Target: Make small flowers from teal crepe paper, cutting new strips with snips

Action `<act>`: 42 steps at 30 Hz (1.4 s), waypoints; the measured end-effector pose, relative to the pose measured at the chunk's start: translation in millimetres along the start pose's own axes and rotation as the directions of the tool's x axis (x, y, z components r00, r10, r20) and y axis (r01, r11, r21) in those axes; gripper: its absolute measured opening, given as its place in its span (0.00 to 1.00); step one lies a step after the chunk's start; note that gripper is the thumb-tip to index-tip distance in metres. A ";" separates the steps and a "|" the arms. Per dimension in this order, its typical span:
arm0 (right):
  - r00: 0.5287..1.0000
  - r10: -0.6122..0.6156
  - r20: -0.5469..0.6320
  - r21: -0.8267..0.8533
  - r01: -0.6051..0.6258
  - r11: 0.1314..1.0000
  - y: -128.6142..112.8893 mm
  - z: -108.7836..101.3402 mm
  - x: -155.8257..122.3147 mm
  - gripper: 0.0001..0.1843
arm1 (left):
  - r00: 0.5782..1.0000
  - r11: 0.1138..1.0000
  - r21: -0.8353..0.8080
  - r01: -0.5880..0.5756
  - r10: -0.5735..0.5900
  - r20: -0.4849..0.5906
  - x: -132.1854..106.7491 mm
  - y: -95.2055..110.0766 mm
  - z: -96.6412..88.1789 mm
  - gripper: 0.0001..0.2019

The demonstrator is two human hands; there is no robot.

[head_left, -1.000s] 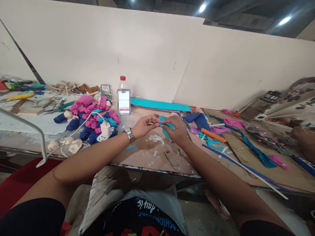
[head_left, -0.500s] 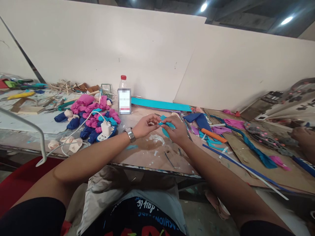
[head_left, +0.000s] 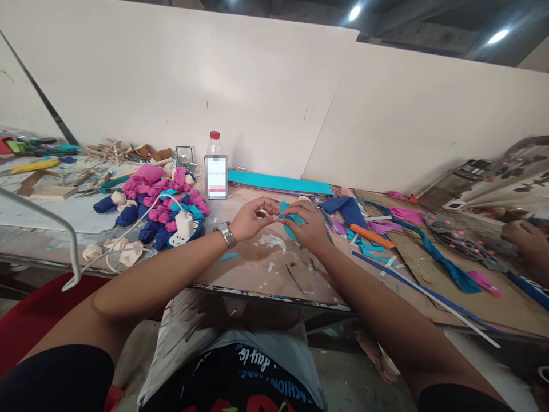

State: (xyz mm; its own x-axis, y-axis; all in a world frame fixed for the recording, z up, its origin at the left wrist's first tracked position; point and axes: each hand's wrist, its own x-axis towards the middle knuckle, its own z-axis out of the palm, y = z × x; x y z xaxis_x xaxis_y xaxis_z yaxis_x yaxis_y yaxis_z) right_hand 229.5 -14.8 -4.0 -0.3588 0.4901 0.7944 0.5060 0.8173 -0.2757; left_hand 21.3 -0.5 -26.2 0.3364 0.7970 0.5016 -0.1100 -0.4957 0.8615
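Observation:
A turquoise crepe paper strip [head_left: 290,230] is pinched between my two hands, just above the middle of the table. My left hand [head_left: 254,220], with a metal watch on the wrist, grips its left end between thumb and fingertips. On the other side, my right hand [head_left: 309,224] is closed on the strip, and part of it hangs below the fingers. My fingers hide the exact shape of the piece. Left of my hands lies a heap of pink, blue and turquoise crumpled pieces [head_left: 159,191].
A red-capped bottle [head_left: 215,143] stands behind a phone [head_left: 217,177]. A white plug [head_left: 184,224] sits in a power strip by the heap. To the right lie an orange tube-like piece [head_left: 371,236], a long white strip [head_left: 446,309] and another person's hand [head_left: 525,240].
Both hands stay in almost the same place with the turquoise strip between them. My fingers have shifted only slightly. The other person's hand at the far right has moved a little left.

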 end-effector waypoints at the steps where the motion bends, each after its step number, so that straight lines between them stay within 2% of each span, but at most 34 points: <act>1: 1.000 0.008 0.003 -0.002 -0.008 1.000 0.5 0.1 -0.1 0.12 | 1.000 1.000 0.007 -0.001 0.001 0.001 -0.2 -0.7 0.0 0.18; 11: 0.999 0.031 0.034 -0.026 -0.030 0.999 2.6 1.1 -0.6 0.13 | 0.997 0.989 0.122 -0.078 0.080 -0.005 -1.1 -2.5 1.2 0.16; 16: 0.999 0.038 0.016 -0.037 -0.038 0.999 4.1 0.7 -0.9 0.13 | 0.997 0.994 0.091 -0.058 0.062 -0.045 0.9 -5.9 -0.4 0.15; 22: 1.000 0.013 0.027 -0.016 -0.013 1.000 2.7 1.0 -2.0 0.11 | 1.000 0.997 0.079 -0.011 0.012 -0.003 0.9 -4.2 -1.4 0.16; 28: 0.999 0.013 0.034 -0.017 -0.012 1.000 2.5 0.8 -2.8 0.12 | 0.999 0.994 0.106 -0.031 0.032 -0.013 -0.1 -2.8 -0.3 0.17; 42: 0.997 0.025 0.072 -0.038 -0.022 0.999 2.9 -0.4 -1.6 0.11 | 0.997 0.998 -0.028 0.055 -0.057 -0.060 3.7 -5.7 -2.0 0.22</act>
State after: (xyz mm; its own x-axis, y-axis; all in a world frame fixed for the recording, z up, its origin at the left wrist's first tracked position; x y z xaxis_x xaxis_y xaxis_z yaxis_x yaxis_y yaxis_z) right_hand 231.9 -13.3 -5.9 -0.4017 0.5307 0.7463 0.5433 0.7942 -0.2723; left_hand 21.3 5.9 -29.0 0.2856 0.8430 0.4559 -0.1177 -0.4413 0.8896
